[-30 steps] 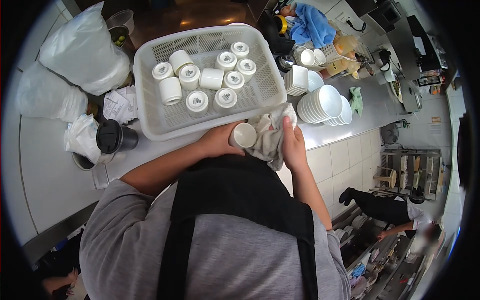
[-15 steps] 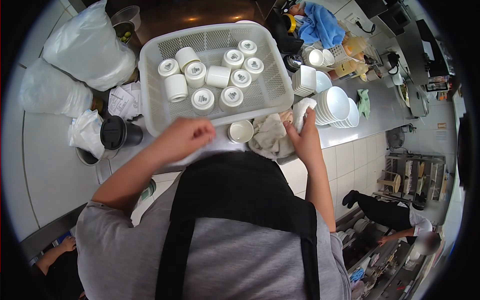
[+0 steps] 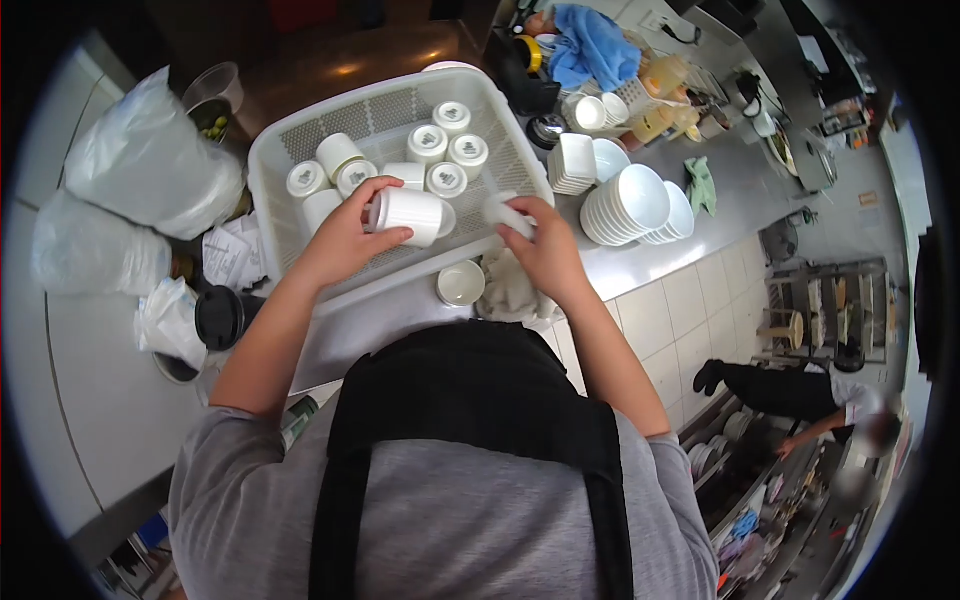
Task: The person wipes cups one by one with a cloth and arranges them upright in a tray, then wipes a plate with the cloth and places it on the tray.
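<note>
Left hand (image 3: 350, 236) gripping white cup (image 3: 410, 217), over basket (image 3: 308, 136) toward its 6 o'clock; right hand (image 3: 549, 250) closed on a blurred white item (image 3: 498, 210). Cup likely light, stiff, slick, chippable; best held round the body.

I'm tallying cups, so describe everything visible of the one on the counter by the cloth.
The cup is round, white and ceramic-looking, with no handle showing. It stands mouth up on the metal counter, seemingly empty, beside the basket. The crumpled cloth lies close at its right; whether they touch is unclear. Neither left hand nor right hand touches it.
</note>
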Motion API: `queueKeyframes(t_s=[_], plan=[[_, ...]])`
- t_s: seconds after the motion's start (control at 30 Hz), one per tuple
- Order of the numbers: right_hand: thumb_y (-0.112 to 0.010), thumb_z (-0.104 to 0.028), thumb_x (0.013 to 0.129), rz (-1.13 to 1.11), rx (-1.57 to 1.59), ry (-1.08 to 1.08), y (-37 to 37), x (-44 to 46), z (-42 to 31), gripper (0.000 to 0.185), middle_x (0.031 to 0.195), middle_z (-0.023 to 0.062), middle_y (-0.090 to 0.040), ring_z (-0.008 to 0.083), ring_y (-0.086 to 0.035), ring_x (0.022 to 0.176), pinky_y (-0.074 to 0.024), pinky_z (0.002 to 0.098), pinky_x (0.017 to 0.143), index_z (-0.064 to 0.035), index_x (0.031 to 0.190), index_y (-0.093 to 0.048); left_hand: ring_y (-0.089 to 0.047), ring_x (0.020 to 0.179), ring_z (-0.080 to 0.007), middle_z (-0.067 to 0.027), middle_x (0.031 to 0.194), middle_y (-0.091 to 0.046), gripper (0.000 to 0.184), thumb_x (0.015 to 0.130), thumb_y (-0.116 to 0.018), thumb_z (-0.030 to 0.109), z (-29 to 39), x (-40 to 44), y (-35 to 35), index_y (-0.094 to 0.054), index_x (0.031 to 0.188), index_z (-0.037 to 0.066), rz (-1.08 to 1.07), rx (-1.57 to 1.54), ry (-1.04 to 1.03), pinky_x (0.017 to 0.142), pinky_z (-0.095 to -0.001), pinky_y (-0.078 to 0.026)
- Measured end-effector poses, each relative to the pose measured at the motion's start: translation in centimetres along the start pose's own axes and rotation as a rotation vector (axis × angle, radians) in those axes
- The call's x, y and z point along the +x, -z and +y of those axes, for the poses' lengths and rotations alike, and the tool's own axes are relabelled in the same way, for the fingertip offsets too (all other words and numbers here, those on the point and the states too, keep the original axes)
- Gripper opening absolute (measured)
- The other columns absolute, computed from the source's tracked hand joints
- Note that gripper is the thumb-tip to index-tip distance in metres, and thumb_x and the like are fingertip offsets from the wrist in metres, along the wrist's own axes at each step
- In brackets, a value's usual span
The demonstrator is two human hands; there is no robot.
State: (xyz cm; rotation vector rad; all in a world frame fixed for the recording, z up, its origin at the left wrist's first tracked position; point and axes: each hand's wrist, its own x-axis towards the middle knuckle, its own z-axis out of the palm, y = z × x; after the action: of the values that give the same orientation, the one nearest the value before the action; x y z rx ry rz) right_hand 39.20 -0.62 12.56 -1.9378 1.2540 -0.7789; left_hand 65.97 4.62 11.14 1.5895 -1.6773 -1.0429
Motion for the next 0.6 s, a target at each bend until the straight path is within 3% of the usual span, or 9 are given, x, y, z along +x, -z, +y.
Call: queueKeyframes(t_s=[0.07,0.13,0.17,0.27,0.33,0.37,0.47,0.53,0.6], plan=[[-0.062,-0.015,0.087,-0.106,0.029,-0.187,-1.0,-0.5,-4.1,0.023,0.102,0.0179,-0.064,0.0286,-0.064,0.091,-0.048,0.0364,0.084,0.0002,0.104,-0.061,-0.051,0.116,-0.0163,-0.007,0.127,-0.05,0.046,0.09,-0.061,0.02,0.6,0.2,-1.7,-0.044,0.132,0.013,-0.142,-0.783,0.042,0.092,-0.0331,-0.047],[-0.058,-0.015,0.088,-0.139,0.497,-0.072,-3.5,-0.9,-3.8,0.024,0.105,0.0183,-0.063,0.0313,-0.062,0.096,-0.0476,0.0372,0.085,0.0006,0.106,-0.06,-0.054,0.108,-0.0158,-0.004,0.117,-0.055,0.043,0.095,-0.054,0.032,0.4,1.2,-4.3,-0.044,0.132,0.011,-0.147,-0.98,0.039,0.086,-0.0315,-0.05],[-0.058,-0.015,0.088,-0.127,0.495,-0.067,-3.5,-1.0,-3.3,0.024,0.105,0.0183,-0.063,0.0313,-0.062,0.096,-0.0476,0.0372,0.085,0.0006,0.106,-0.06,-0.055,0.105,-0.0156,-0.005,0.116,-0.056,0.044,0.096,-0.051,0.036,0.6,1.6,-4.7,-0.045,0.13,0.01,-0.156,-1.043,0.05,0.085,-0.0319,-0.05],[-0.054,-0.012,0.087,-0.303,0.222,0.231,-2.5,-1.4,-2.7,0.022,0.105,0.0152,-0.063,0.03,-0.06,0.097,-0.0484,0.0367,0.082,-0.002,0.105,-0.06,-0.058,0.096,-0.0143,-0.0068,0.109,-0.058,0.048,0.097,-0.041,0.045,1.6,2.0,-5.1,-0.048,0.126,0.007,-0.133,-0.998,0.122,0.08,-0.0321,-0.052],[-0.06,-0.016,0.079,-0.421,-0.543,0.475,-0.5,-2.0,-4.0,0.028,0.104,0.0068,-0.062,0.0205,-0.058,0.098,-0.0489,0.0357,0.083,-0.007,0.105,-0.061,-0.059,0.09,-0.0125,-0.0069,0.104,-0.059,0.047,0.097,-0.04,0.045,1.8,1.9,-5.4,-0.052,0.121,0.007,-0.197,-0.94,0.19,0.074,-0.0293,-0.052],[-0.062,-0.017,0.071,-0.354,-0.694,0.472,0.1,-2.3,-5.2,0.028,0.097,0.0031,-0.062,0.0221,-0.058,0.091,-0.0509,0.0386,0.077,-0.0101,0.099,-0.062,-0.059,0.09,-0.0125,-0.0069,0.104,-0.059,0.047,0.097,-0.04,0.045,1.5,2.1,-5.2,-0.052,0.121,0.007,-0.197,-0.942,0.192,0.074,-0.0293,-0.052],[-0.059,-0.016,0.078,-0.353,-0.927,0.424,-0.1,-2.1,-4.0,0.022,0.1,-0.001,-0.061,0.0203,-0.058,0.089,-0.052,0.0419,0.073,-0.0123,0.1,-0.061,-0.058,0.086,-0.0105,-0.0057,0.101,-0.059,0.044,0.097,-0.043,0.042,1.7,2.5,-4.4,-0.054,0.119,0.006,-0.322,-0.857,0.193,0.067,-0.0262,-0.05],[-0.061,-0.01,0.075,-0.381,-0.8,0.331,-1.2,-2.4,-3.3,0.034,0.108,0.0034,-0.061,0.0227,-0.059,0.094,-0.0524,0.0388,0.075,-0.0114,0.109,-0.06,-0.056,0.084,-0.0088,-0.0033,0.098,-0.059,0.039,0.096,-0.048,0.038,3.6,2.0,-4.1,-0.055,0.118,0.006,-0.124,-0.781,0.092,0.066,-0.0237,-0.047],[-0.061,-0.004,0.073,-0.217,0.055,0.347,-2.2,-2.5,-4.0,0.052,0.116,0.0094,-0.059,0.0232,-0.061,0.098,-0.0529,0.0335,0.078,-0.0101,0.124,-0.054,-0.056,0.087,-0.01,-0.0028,0.1,-0.058,0.038,0.092,-0.055,0.033,3.7,2.1,-4.1,-0.054,0.12,0.007,-0.077,-0.817,-0.023,0.069,-0.0242,-0.047]])
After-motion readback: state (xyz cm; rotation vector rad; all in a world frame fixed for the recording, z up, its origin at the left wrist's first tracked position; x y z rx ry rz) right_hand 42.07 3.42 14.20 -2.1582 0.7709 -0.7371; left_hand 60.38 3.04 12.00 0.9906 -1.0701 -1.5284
